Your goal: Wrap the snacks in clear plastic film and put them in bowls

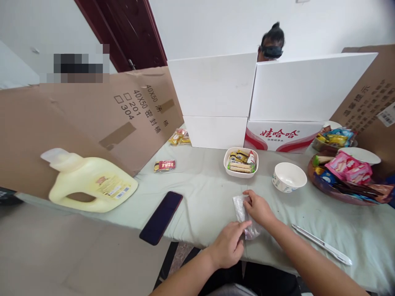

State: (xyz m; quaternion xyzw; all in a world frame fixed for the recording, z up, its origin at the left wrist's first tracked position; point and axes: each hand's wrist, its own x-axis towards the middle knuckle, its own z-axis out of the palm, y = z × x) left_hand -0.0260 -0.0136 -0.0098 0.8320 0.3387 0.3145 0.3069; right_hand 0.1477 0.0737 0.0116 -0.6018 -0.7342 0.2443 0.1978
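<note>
Because both your hands are on the plastic bag (240, 210), work on it looks unfinished: it lies crinkled and longish on the cloth (205, 185) under your fingers, near the edge closest to you, and a pinkish patch at its near end is too unclear to name. What seems done lies just beyond your hands, where a tray (241, 175) holds small packets (242, 156) and a bundle of sticks (240, 168); the bag appears to be the piece left, though you can't see whether it has been opened. Your left hand (228, 245) comes in from the near side, index finger stretched so its tip touches the bag, the other fingers loosely curled. Your right hand (261, 210) reaches across from the right with its fingers bent over the bag's far part; whether either hand pinches the plastic, I cannot tell from this angle. Beyond your right hand and to its right stands a bowl (280, 185), with a basket (324, 191) of snacks farther out that way. A slim tool (321, 243) lies just right of your right forearm. Left of your left hand rests a phone (161, 218), and farther left a big bottle (125, 181).
</note>
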